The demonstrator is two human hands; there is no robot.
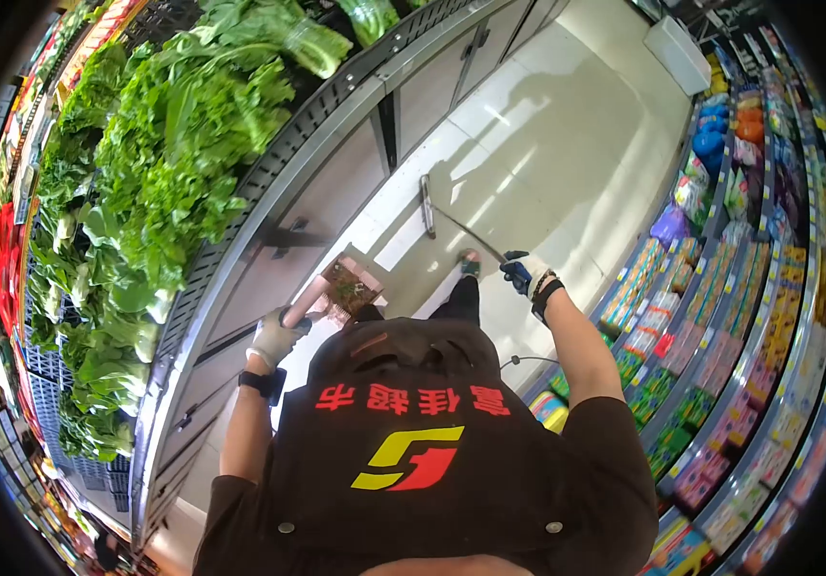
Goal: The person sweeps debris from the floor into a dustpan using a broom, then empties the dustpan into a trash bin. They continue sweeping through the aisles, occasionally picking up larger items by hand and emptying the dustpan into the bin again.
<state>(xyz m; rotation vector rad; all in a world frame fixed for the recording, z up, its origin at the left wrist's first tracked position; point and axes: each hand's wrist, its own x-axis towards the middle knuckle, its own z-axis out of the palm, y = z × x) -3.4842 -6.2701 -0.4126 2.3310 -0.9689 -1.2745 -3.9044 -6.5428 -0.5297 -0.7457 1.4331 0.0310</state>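
Observation:
My left hand [279, 336], in a pale glove, is closed round the handle of a pinkish dustpan [377, 297]. Dark and green debris lies in the pan. My right hand [526, 274], in a white and dark blue glove, grips the thin dark handle of a broom [427, 205]. The broom's narrow head stands on the pale tiled floor [490, 125], ahead of the dustpan and apart from it. One shoe [471, 263] shows between the dustpan and my right hand.
A vegetable display [182, 125] with leafy greens runs along the left, its metal edge [274, 192] near my left arm. Shelves of packaged goods [692, 355] curve along the right. A white box [677, 55] stands at the far end of the aisle.

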